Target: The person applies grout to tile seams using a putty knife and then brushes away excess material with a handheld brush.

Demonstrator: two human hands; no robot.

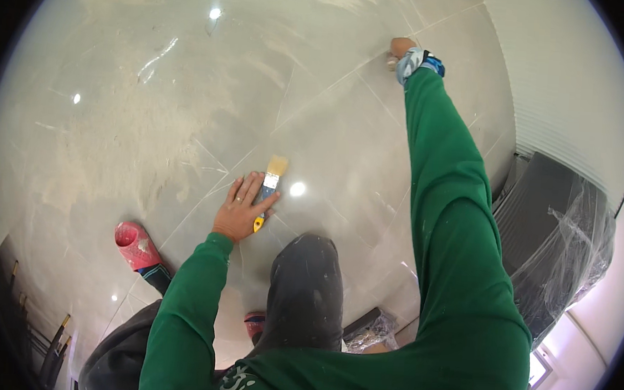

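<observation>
Right now, the left grip [239, 213] is resting on the grey tiled floor [343, 147], and the flat paintbrush [267, 189] is lying directly along its thumb side, touching the hand. Its long axis is running away from the person and leaning slightly to the right, with the pale bristles [278, 165] pointing outward beyond the fingertips and the yellow handle end [259, 224] sitting back beside the palm. The fingers [244, 188] are lying long and nearly flat, only slightly parted, while the thumb [266, 203] is crossing the blue part of the handle and holding it against the index side; how firmly it is pressing, I cannot tell. The right grip [402, 47] is resting low over the floor, well apart from the brush, farther out and to the right; its fingers are mostly hiding, so I cannot tell how far it is closing or whether it is holding anything. A grey cloth cuff [411, 65] is circling that wrist. As for containers, only wrapping is showing: clear plastic film [573, 243] is enclosing a dark boxy piece [536, 201] at the right, and another plastic-wrapped bundle [375, 332] is lying beside the person's knee [306, 259].
</observation>
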